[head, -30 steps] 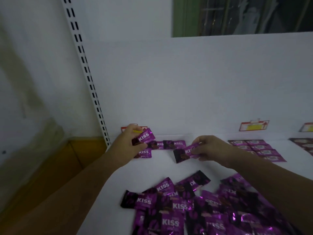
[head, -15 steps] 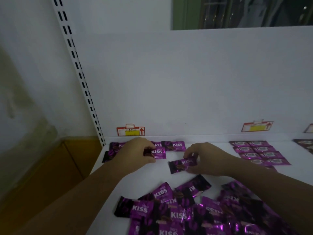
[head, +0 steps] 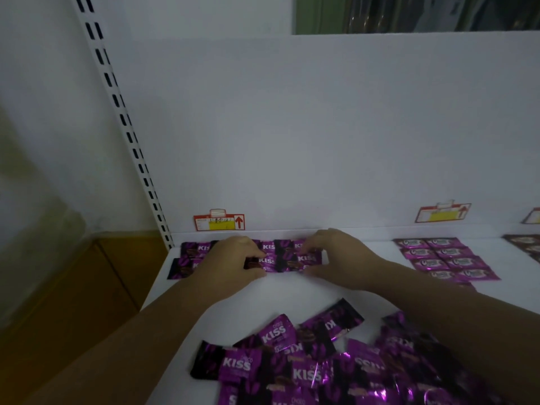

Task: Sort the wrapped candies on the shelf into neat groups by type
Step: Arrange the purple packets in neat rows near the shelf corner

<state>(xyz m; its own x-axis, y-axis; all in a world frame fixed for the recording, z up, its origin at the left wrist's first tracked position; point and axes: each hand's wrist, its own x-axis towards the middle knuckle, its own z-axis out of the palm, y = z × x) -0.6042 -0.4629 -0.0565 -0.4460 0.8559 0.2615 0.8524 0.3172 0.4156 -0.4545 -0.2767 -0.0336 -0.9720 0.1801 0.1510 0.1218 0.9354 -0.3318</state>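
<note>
Wrapped candies (head: 270, 247) marked KISS lie in two tidy rows at the back of the shelf (head: 263, 296), just below a price tag (head: 219, 223). Each has its long axis running left to right.

From the head view, both hands are down on the nearer row, with one front-row candy (head: 287, 263) lying between them. The left hand (head: 230, 258) has a narrow grip, its fingers curled onto the dark left end of that row. The right hand (head: 342, 258) brackets the right end with bent forefinger and thumb. Whether that grip pinches the wrapper or only presses it flat, I cannot tell.

The row's free end lies just to the right of the right grip, so that is probably where the next piece goes. The loose pile (head: 306, 372) sits well behind both grips, toward the person's body and a little to the right, so the right hand looks nearer to it. Its pieces lie at mixed angles, some upside down, and each would likely need turning to match the rows. A second sorted group (head: 447, 258) lies further right of the right grip, apart from the KISS rows.
</note>
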